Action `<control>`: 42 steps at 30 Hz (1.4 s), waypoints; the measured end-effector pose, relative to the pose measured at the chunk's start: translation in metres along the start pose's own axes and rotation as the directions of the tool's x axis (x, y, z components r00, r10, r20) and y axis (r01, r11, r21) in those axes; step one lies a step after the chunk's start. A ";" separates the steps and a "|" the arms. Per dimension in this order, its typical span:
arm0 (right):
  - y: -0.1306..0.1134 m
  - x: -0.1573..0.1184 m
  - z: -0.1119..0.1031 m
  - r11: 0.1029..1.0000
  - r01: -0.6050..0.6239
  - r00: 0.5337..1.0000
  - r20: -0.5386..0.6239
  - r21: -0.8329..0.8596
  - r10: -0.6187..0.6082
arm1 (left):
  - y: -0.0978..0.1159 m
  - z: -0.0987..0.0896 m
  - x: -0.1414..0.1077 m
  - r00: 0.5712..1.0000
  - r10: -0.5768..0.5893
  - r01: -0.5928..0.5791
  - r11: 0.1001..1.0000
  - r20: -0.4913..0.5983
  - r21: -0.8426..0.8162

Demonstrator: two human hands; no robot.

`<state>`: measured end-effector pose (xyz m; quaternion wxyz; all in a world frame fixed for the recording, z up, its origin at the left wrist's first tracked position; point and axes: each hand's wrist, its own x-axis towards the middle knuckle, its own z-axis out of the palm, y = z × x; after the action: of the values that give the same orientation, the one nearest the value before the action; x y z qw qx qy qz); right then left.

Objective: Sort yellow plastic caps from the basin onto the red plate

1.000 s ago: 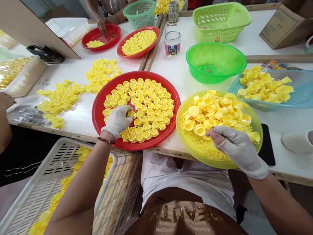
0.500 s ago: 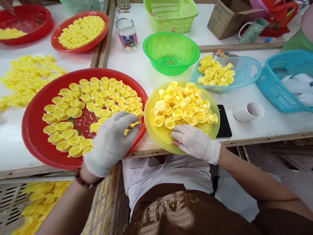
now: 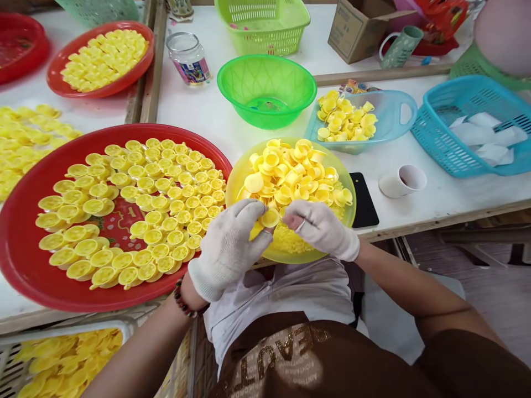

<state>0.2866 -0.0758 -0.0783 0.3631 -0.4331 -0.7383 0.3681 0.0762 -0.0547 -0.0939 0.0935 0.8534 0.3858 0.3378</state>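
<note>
My left hand (image 3: 236, 243), in a white glove, pinches a small yellow toy cup (image 3: 270, 218) at the front of a translucent yellow bowl (image 3: 354, 207). My gloved right hand (image 3: 321, 228) is beside it, fingers curled together over the bowl; whatever they may hold is hidden. Loose yellow cups (image 3: 286, 171) are heaped in the bowl, with small yellow pellets (image 3: 296, 240) along its front and right. To the left, a large red tray (image 3: 25, 265) carries rows of little yellow cups (image 3: 124, 260) with pieces inside, around a partly bare middle.
Behind the bowl stand a green basin (image 3: 267, 83) and a clear blue basket (image 3: 400, 110) with yellow pieces. On the right are a black phone (image 3: 365, 202), a white cup (image 3: 400, 181) and a blue basket (image 3: 440, 141). A glass jar (image 3: 188, 61) and red plate (image 3: 143, 58) stand farther back.
My left hand has moved right from the red tray to the yellow bowl, where it now holds a cup. My right hand has come up from the pellets, fingers curled. The view has shifted slightly.
</note>
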 end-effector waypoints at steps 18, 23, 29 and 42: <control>-0.014 0.033 0.016 0.746 0.044 0.930 -0.299 0.665 0.213 | 0.017 0.021 -0.001 0.977 -0.154 0.180 0.966 0.149 -0.187; -0.009 0.014 0.000 0.899 -0.012 0.933 -0.317 0.438 0.167 | 0.010 0.023 -0.006 0.998 -0.063 0.063 0.975 0.007 -0.212; 0.002 -0.012 -0.009 0.918 0.075 0.997 -0.005 -0.388 -0.083 | 0.009 0.008 -0.019 0.981 -0.044 0.017 0.989 -0.188 -0.147; 0.019 -0.024 0.004 0.614 0.265 0.963 0.167 -0.743 -0.213 | -0.132 -0.112 -0.117 0.767 -0.576 0.627 0.767 -0.283 0.139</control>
<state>0.2989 -0.0913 -0.1020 0.1708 -0.4311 -0.8859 -0.0134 -0.1307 -0.0602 -0.1242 0.0559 0.6445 0.6838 0.3376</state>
